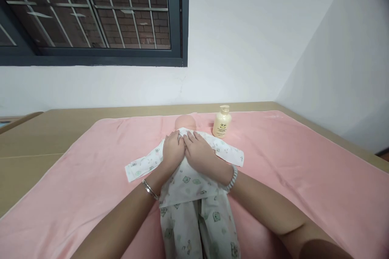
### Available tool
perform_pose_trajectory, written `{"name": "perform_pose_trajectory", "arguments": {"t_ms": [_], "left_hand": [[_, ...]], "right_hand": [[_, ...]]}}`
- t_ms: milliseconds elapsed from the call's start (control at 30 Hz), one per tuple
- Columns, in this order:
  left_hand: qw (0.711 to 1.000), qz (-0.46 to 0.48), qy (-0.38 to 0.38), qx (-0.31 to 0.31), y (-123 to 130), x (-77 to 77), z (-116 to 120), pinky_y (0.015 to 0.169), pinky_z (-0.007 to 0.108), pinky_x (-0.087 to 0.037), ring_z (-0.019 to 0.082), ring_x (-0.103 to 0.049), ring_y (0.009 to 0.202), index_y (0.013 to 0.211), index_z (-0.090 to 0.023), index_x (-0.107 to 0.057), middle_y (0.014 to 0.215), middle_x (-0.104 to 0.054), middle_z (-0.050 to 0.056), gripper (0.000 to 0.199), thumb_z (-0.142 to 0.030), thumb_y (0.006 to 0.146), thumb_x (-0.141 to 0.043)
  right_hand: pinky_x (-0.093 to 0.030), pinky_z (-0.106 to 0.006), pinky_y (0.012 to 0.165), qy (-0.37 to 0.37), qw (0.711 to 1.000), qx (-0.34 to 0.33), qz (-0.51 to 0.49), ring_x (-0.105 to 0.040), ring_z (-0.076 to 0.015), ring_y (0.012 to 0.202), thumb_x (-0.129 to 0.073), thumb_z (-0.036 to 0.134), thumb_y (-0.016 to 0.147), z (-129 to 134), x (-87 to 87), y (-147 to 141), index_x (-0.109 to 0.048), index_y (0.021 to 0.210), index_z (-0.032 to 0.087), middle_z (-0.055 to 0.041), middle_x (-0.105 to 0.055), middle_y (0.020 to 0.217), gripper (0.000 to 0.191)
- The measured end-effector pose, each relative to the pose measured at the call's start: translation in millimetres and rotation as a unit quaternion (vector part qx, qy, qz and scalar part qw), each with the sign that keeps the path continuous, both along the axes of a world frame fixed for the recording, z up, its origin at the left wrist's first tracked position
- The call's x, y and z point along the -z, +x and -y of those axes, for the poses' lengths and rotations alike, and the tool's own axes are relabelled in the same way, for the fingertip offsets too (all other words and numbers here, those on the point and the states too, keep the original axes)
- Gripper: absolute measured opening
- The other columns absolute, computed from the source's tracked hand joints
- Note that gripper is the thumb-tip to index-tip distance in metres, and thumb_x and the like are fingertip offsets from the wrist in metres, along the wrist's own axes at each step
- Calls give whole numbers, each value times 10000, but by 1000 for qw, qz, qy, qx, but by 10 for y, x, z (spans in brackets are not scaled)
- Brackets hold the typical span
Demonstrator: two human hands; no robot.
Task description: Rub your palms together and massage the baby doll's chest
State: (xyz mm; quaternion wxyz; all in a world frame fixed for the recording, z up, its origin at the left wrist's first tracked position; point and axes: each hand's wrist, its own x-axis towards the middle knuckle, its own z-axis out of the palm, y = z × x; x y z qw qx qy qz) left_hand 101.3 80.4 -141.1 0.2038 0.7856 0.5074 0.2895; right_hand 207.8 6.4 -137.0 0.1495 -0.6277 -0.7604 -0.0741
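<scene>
A doll (185, 122) lies in the middle of a pink cloth, dressed in a white printed top (190, 184) and matching trousers (217, 218). Its sleeves are spread out to both sides. Near the neckline, my left hand (174, 149) rests on the upper chest of the top, fingers pointing toward the head. My right hand (199, 151) lies beside it on the chest, touching it, with fingers stretched out flat. Neither hand visibly holds anything. Only the rounded top of the doll's head shows beyond the collar.
A pale yellow pump bottle (222, 122) stands on the pink cloth (282, 149), just beyond the sleeve on the right. The cloth covers a tan surface (36, 141) against a white wall. A barred window (121, 57) is at the upper left.
</scene>
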Motion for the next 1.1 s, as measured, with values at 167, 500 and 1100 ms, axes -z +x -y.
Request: {"name": "perform_pose_trajectory", "arguments": {"t_ms": [167, 500, 1100], "left_hand": [[985, -163, 51, 19, 12, -133, 147, 1171, 440, -373, 318, -506, 1371, 1334, 12, -559, 1396, -587, 243, 508, -246, 994, -285], [978, -192, 53, 63, -103, -214, 5, 979, 361, -490, 248, -670, 1073, 1066, -97, -696, 1130, -721, 170, 415, -188, 973, -302], [983, -175, 13, 54, -85, -260, 35, 855, 353, -507, 262, -671, 1020, 1117, -77, -644, 1145, -707, 188, 435, -252, 984, -268]], "right_hand": [[-290, -430, 1200, -70, 982, 100, -145, -372, -292, 1462, -329, 444, 1042, -218, -90, 283, -457, 1454, 39, -215, -423, 1536, 592], [-295, -490, 1160, -28, 995, 93, 21, -460, -373, 1360, -327, 294, 1022, 84, -44, 12, -467, 1415, -36, -303, -502, 1420, 532], [-357, -414, 1160, 16, 998, 58, 15, -496, -306, 1348, -395, 224, 973, 39, 15, 43, -543, 1366, 24, -235, -563, 1394, 466]]}}
